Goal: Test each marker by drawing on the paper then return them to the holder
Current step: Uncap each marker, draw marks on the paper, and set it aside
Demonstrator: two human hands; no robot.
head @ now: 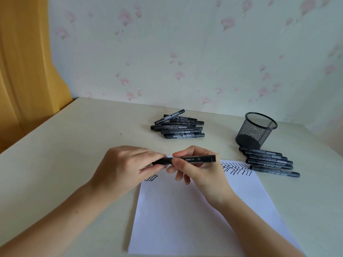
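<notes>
**Head view: both hands held one black marker above the paper**

Head camera looked down on a pale table point(74, 164) that stood against a wall with pink flower wallpaper point(185, 52). A yellow curtain point(24, 71) hung at the left side.

Both hands held one black marker point(196, 158) level above the far edge of the white paper point(185, 219). The left hand point(126, 167) pinched the left end of the marker between thumb and fingers. The right hand point(194, 169) gripped the middle of the barrel, with fingers curled around it, and the right end of the marker stuck out past the thumb. I could not tell whether the cap was on or off, because the fingers hid the joint.

The paper lay near the front edge of the table, under the two forearms. Black zigzag lines point(237, 168) were drawn along its far edge, most of them at the far right corner and a few under the left hand.

A pile of black markers point(179, 126) lay toward the back edge of the table, behind the hands. The black mesh holder point(256, 130) stood toward the back right corner, and no marker showed inside it. A row of markers point(269, 161) lay side by side just in front of the holder, beside the right edge of the paper.
</notes>
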